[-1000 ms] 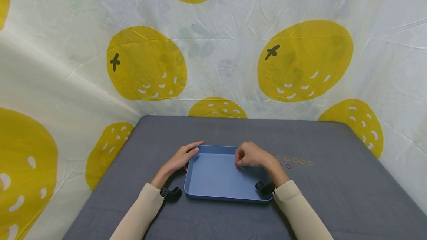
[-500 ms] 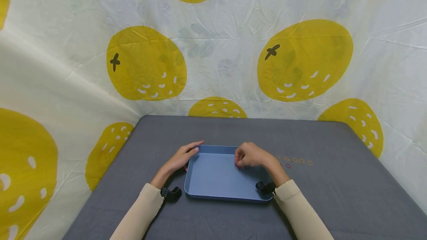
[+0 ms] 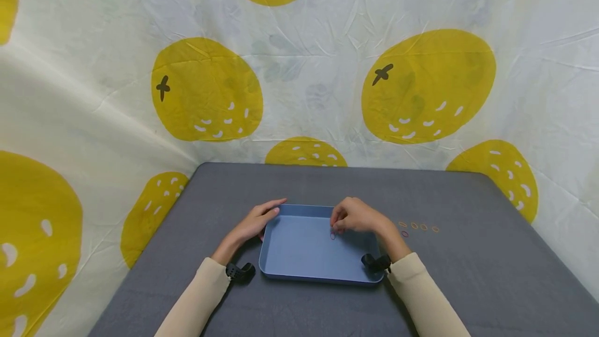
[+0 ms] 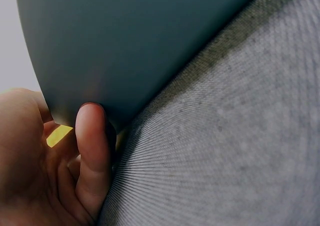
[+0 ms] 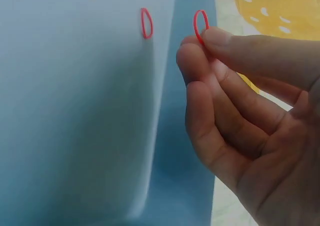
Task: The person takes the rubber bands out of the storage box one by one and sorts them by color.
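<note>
A shallow blue tray (image 3: 299, 254) lies on the grey-covered table. My left hand (image 3: 255, 221) holds its far left corner, with fingers at the rim and one finger (image 4: 91, 131) pressed against the outer wall. Over the tray, near its far side, my right hand (image 3: 357, 216) pinches a small thin red ring (image 5: 201, 25) between thumb and fingertip. A second red ring (image 5: 146, 23) lies on the tray floor just beside that pinch, its outline also showing below my fingertips in the head view.
Right of the tray, on the table (image 3: 468, 274), lies a row of several orange rings (image 3: 414, 226) with a red ring (image 3: 404, 234) in front. A white cloth (image 3: 309, 87) printed with yellow fruit hangs behind and at the sides.
My right hand has lifted slightly from the tray floor, and a red ring now shows below its fingertips. The right wrist has shifted a little to the right. The left hand stays in place.
</note>
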Available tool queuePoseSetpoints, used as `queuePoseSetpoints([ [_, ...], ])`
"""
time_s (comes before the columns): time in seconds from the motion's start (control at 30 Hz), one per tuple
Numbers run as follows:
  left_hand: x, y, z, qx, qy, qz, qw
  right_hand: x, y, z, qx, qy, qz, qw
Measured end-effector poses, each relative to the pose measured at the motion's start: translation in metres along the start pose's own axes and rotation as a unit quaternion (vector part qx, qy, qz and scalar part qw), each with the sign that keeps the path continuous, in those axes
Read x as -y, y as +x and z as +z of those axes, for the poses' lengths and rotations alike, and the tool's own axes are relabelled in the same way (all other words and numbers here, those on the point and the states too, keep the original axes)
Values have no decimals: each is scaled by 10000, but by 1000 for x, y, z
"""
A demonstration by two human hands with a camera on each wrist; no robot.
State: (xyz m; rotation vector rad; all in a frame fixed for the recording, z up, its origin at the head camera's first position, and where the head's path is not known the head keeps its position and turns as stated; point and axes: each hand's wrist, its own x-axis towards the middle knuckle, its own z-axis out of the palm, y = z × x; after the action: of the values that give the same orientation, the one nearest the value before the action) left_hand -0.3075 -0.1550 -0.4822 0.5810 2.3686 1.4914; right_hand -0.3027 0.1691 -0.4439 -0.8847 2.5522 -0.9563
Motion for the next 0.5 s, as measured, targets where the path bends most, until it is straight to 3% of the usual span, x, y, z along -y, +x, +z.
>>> queuePoseSetpoints([
  [0.17, 1, 1, 0, 61, 38, 52, 10000, 1, -5, -7, -144, 47, 15, 9999],
  [0.5, 30, 13, 2, -88, 160, 61, 9998, 5, -25, -30, -339, 3, -34, 9994],
])
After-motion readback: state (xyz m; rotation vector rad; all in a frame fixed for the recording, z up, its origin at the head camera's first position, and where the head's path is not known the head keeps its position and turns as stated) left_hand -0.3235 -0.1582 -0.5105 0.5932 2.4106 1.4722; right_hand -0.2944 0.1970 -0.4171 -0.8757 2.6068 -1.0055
